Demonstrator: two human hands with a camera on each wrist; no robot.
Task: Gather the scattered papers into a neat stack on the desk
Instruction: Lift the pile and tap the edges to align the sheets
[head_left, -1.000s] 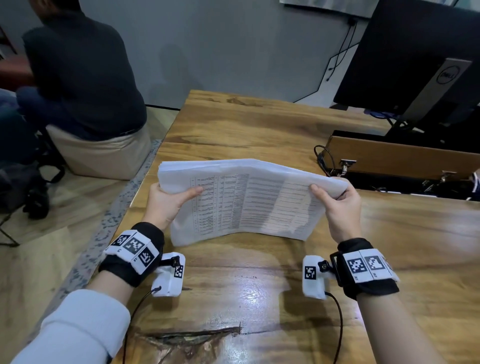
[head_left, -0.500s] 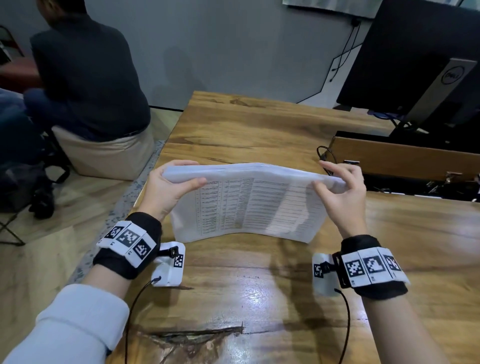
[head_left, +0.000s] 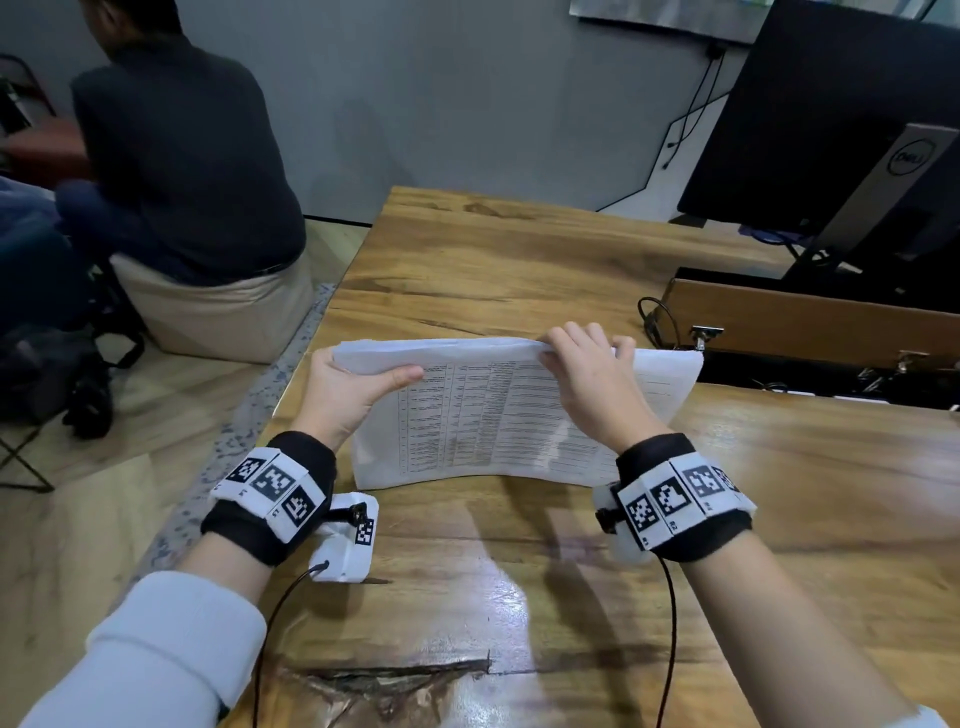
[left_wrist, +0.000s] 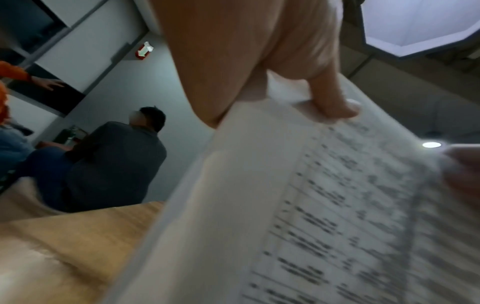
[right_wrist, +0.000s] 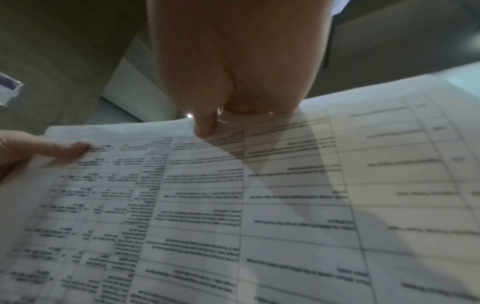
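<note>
— Papers: from your head camera, where do you have them?
— You have them standing on their lower edge on the desk, printed tables facing you. Your left hand grips the upper left corner, thumb laid across the front sheet. Your right hand sits at the top edge right of the middle, fingers curled over it. A monitor stands at the far right, and a seated person is beyond the desk's left side.

— And your left wrist view?
— Your left hand pinches the papers, thumb pressed on the blurred print, the desk below.

— Your right wrist view?
— Your right hand reaches over the top edge of the papers, thumb tip pressing the front sheet. Your left hand's thumb shows at the left edge.
</note>
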